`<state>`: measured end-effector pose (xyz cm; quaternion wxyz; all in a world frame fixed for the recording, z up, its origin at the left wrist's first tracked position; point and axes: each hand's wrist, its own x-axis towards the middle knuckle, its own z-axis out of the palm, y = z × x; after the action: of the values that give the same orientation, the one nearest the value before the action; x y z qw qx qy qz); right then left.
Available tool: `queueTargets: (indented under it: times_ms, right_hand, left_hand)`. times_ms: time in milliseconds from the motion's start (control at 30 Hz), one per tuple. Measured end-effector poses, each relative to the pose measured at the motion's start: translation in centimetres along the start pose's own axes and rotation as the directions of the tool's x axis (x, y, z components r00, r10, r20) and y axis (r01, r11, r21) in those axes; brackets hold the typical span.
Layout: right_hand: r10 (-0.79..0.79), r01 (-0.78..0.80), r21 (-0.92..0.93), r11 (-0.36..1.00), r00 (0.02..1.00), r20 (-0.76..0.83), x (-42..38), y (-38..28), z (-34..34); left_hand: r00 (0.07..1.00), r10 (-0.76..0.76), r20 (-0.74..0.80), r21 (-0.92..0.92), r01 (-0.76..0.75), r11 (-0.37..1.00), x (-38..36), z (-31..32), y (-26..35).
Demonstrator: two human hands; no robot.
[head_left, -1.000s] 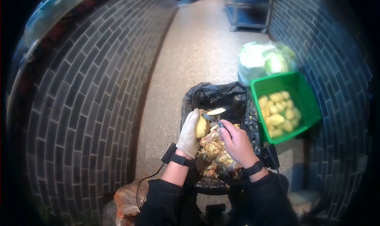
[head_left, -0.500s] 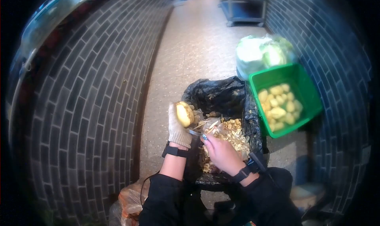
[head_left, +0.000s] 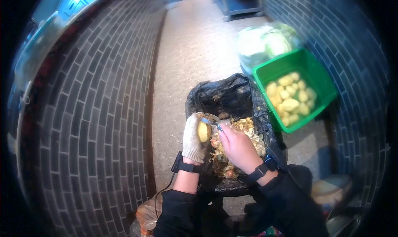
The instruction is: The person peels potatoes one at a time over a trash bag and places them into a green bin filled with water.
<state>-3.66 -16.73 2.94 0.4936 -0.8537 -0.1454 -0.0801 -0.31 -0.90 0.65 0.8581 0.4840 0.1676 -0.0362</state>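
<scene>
Our left hand point(head_left: 193, 138), in a knit work glove, is clamped around a half-peeled potato point(head_left: 202, 131), held upright over the black bin bag point(head_left: 224, 97). Our right hand point(head_left: 237, 145), bare, grips a peeler point(head_left: 211, 120) with its blade set against the potato's top end. Potato peelings point(head_left: 242, 131) lie heaped in the bag just below both hands. To the right, touching the bag, a green crate point(head_left: 317, 77) holds peeled potatoes point(head_left: 289, 98). Behind the crate a clear bag of cabbage point(head_left: 265, 44) rests on the floor.
</scene>
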Motion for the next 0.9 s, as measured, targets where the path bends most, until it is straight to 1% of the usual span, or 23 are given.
queueTargets:
  times_ms: [67, 133, 200, 233, 267, 300, 333, 367, 400, 433, 500, 533, 567, 600, 633, 700, 733, 767, 800, 833, 900]
  right_hand:
    - [0.013, -0.013, -0.015, 1.000, 1.000, 0.018, -0.5, -0.1, 0.6]
    - [0.028, -0.027, -0.031, 0.999, 0.999, 0.039, -0.7, -0.3, 0.8]
    - [0.092, -0.089, -0.040, 0.995, 0.990, 0.104, -0.7, -0.7, 0.7]
    - [0.095, -0.092, -0.038, 0.995, 0.991, 0.098, -0.7, -0.9, 0.7]
    - [0.135, -0.123, -0.081, 0.989, 0.977, 0.166, -0.9, -1.1, 0.8]
    - [0.176, -0.150, -0.127, 0.981, 0.957, 0.232, -1.1, -1.3, 0.9]
    - [0.176, -0.151, -0.123, 0.981, 0.958, 0.228, -1.8, -1.2, 1.3]
    - [0.131, -0.109, -0.104, 0.989, 0.962, 0.241, -2.6, -1.2, 1.9]
    - [0.085, -0.065, -0.085, 0.994, 0.964, 0.253, -3.1, -1.1, 2.4]
    - [0.080, -0.061, -0.083, 0.995, 0.964, 0.253, -3.3, -0.9, 2.8]
    - [0.104, -0.107, -0.004, 0.994, 0.951, 0.291, -3.2, -1.0, 2.8]
    - [0.116, -0.120, -0.006, 0.993, 0.947, 0.301, -2.9, -1.0, 2.4]
    - [0.109, -0.112, -0.008, 0.994, 0.946, 0.306, -2.5, -1.0, 2.0]
    - [0.101, -0.111, 0.021, 0.994, 0.956, 0.277, -2.2, -0.9, 1.5]
    - [0.097, -0.113, 0.051, 0.992, 0.965, 0.245, -1.9, -0.8, 1.0]
    - [0.120, -0.136, 0.069, 0.988, 0.971, 0.206, -0.9, -0.6, 0.1]
    - [0.111, -0.125, 0.093, 0.988, 0.983, 0.146, -0.6, -0.4, -0.2]
    - [0.106, -0.115, 0.117, 0.986, 0.991, 0.086, -0.3, -0.2, -0.6]
    - [0.102, -0.115, 0.128, 0.985, 0.990, 0.101, 0.1, -0.1, -1.0]
    - [0.111, -0.122, 0.130, 0.984, 0.989, 0.094, 0.3, 0.0, -1.2]
    - [0.089, -0.101, 0.147, 0.984, 0.993, 0.083, 0.5, 0.1, -1.3]
  left_hand:
    - [0.997, -0.025, -0.076, -0.079, 0.019, 0.997, -0.1, 0.3, 0.0]
    - [0.997, -0.010, -0.075, -0.103, 0.002, 0.995, -0.3, 0.5, 0.1]
    - [0.997, 0.002, -0.073, -0.122, -0.011, 0.993, -0.5, 0.9, 0.1]
    - [0.992, 0.006, -0.129, -0.130, -0.023, 0.991, -0.6, 1.2, 0.1]
    - [0.983, 0.012, -0.185, -0.139, -0.038, 0.990, -0.7, 1.4, 0.0]
    - [0.983, 0.014, -0.181, -0.135, -0.038, 0.990, -0.2, 0.7, -0.1]
    - [0.975, -0.043, -0.217, -0.181, 0.004, 0.983, 0.8, -0.7, -0.3]
    - [0.963, -0.100, -0.250, -0.229, 0.042, 0.972, 1.1, -1.0, 0.2]
    - [0.934, -0.103, -0.341, -0.239, 0.020, 0.971, 1.4, -1.2, 0.5]
    - [0.935, -0.098, -0.342, -0.237, 0.015, 0.971, 1.6, -1.5, 0.7]
    - [0.957, -0.013, -0.289, -0.256, -0.064, 0.964, 2.0, -1.9, 1.0]
    - [0.956, -0.009, -0.293, -0.261, -0.071, 0.963, 1.8, -2.1, 1.0]
    - [0.985, 0.002, -0.173, -0.289, -0.053, 0.956, 1.3, -2.0, 1.3]
    - [0.999, 0.017, -0.047, -0.312, -0.031, 0.950, 1.0, -2.0, 1.5]
    - [0.999, 0.020, -0.047, -0.312, -0.034, 0.949, 1.0, -1.9, 1.6]
    - [0.992, -0.027, -0.122, -0.291, -0.010, 0.957, 1.0, -1.6, 1.7]
    - [0.993, -0.034, -0.112, -0.284, 0.001, 0.959, 0.8, -1.2, 1.8]
    - [0.995, -0.057, -0.081, -0.233, 0.037, 0.972, 0.2, -0.4, 2.1]
    - [0.995, -0.082, -0.053, -0.181, 0.071, 0.981, -0.3, 0.2, 2.2]
    - [0.995, -0.089, -0.048, -0.173, 0.080, 0.982, -0.4, 0.3, 2.2]
    - [0.991, -0.131, 0.014, -0.068, 0.131, 0.989, -0.8, 0.4, 2.2]
